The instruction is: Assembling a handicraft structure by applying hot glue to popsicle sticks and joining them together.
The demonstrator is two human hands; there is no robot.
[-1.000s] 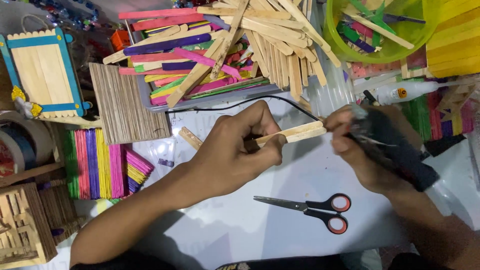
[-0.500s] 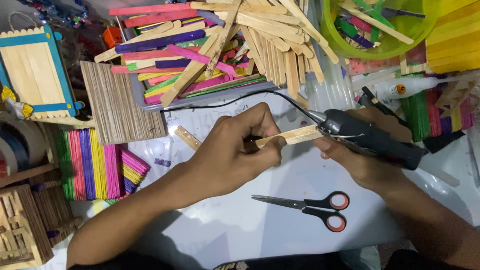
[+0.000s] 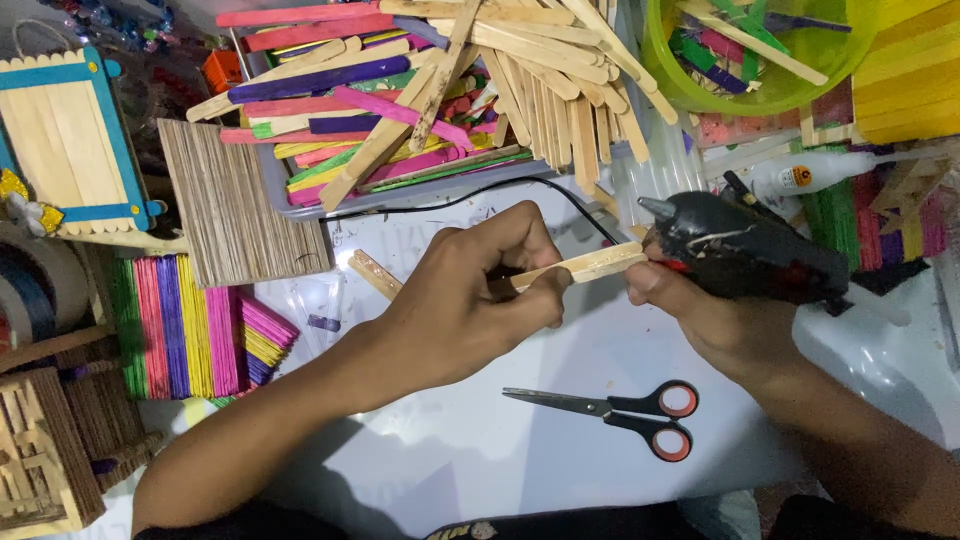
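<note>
The left hand (image 3: pixel 470 300) is closed in a pinch on one end of a plain wooden craft stick (image 3: pixel 580 268), holding it level just above the white bench (image 3: pixel 450 450), and the stick's far end reaches across to the right hand (image 3: pixel 720 320). That hand is wrapped shut around a black glue gun (image 3: pixel 750 250), whose nozzle points back over the stick, while its fingertips touch the stick's end. This looks like the gluing step, with the stick being steadied for a bead. The next move would call for bringing the nozzle down onto the flat face and keeping the left-hand fingers away from the hot tip. Red-handled scissors (image 3: pixel 630 410) lie just below the right hand; a loose pile of sticks (image 3: pixel 450 90) lies beyond both hands.
</note>
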